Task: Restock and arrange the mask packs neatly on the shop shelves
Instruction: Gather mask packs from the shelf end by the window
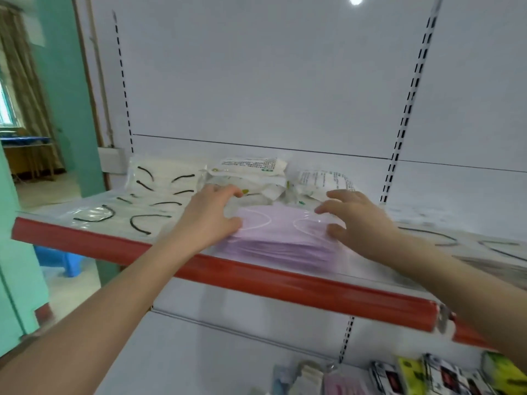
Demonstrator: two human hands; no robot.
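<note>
Nearest me, my left hand [211, 215] and right hand [356, 220] each pinch an end of the purple mask pack [281, 240] at the front edge of the shelf [256, 276]; I judge I'm seating it, and squaring it with the white packs [251, 173] behind comes next.

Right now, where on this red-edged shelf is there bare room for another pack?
On the shelf, likeliest the back right, beside the printed white packs and behind the right-side black-looped masks, though blurred. Left and middle are crowded: the left hand and right hand grip the purple pack there.
</note>
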